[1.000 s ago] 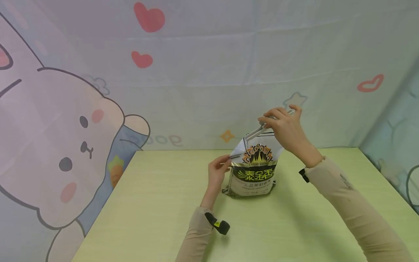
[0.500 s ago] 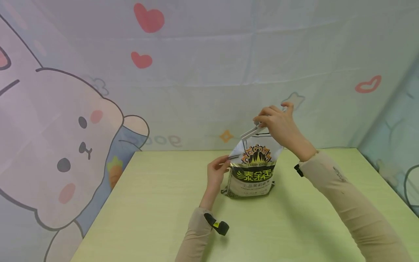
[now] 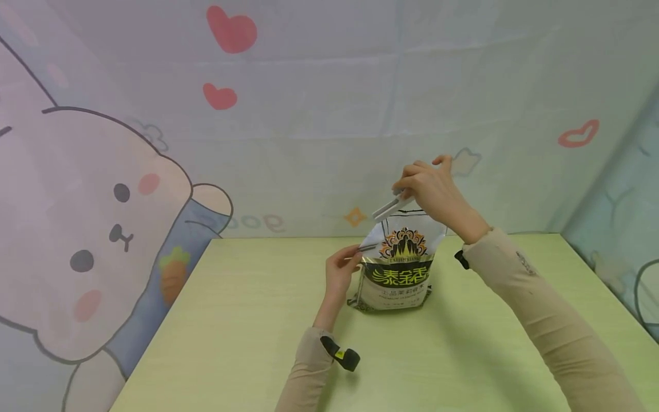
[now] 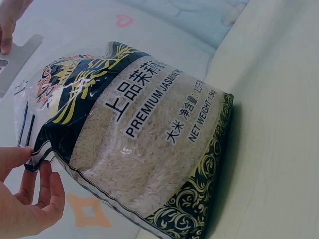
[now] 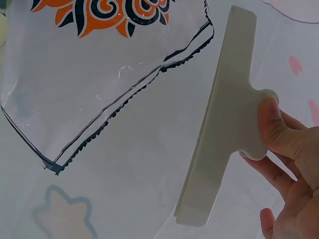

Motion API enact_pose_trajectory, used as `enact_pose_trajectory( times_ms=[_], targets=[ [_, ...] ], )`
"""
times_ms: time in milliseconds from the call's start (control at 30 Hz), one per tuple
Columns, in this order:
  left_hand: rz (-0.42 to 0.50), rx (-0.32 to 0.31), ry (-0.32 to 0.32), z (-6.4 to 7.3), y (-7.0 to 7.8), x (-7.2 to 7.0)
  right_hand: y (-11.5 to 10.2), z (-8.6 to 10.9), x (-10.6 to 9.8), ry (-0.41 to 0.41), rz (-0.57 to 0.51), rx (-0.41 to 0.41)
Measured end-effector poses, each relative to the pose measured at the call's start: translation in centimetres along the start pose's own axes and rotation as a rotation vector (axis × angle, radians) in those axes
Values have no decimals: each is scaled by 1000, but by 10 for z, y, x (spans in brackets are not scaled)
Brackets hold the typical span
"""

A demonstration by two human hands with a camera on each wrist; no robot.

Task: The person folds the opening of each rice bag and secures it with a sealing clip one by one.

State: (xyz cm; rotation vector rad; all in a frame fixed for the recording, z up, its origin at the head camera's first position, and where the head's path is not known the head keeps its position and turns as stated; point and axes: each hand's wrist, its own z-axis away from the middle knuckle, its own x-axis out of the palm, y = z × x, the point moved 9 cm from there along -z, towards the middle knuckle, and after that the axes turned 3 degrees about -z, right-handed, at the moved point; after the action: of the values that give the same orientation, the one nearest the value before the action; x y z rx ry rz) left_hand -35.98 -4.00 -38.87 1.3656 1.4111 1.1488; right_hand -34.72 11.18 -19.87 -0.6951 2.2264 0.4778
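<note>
A clear and black bag of jasmine rice [image 3: 396, 280] stands upright on the table, its printed top flattened above the grains. My left hand [image 3: 340, 272] pinches the bag's left side edge between thumb and fingers, also seen in the left wrist view, where the rice [image 4: 134, 154] shows through the plastic. My right hand [image 3: 435, 191] grips a long pale bag clip [image 3: 386, 210] by its middle handle, above the bag. In the right wrist view the clip [image 5: 219, 124] is apart from the bag's top edge [image 5: 114, 112], thumb pressing on its handle.
The light green table [image 3: 247, 320] ends at a printed cloth backdrop [image 3: 309, 166] just behind the bag. A cable [image 3: 640, 297] curves at the far right side. Black straps with small devices sit on both wrists.
My right hand has moved left and slightly up with the clip, which has come away from the bag's top edge. The left hand and the bag stay almost in place.
</note>
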Motion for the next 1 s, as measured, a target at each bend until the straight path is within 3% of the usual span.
enact_pose_trajectory(
  times_ms=[1000],
  targets=[
    [-3,-11,-2,1,-2,3,-4,-13,18,-114,17,-9]
  ],
)
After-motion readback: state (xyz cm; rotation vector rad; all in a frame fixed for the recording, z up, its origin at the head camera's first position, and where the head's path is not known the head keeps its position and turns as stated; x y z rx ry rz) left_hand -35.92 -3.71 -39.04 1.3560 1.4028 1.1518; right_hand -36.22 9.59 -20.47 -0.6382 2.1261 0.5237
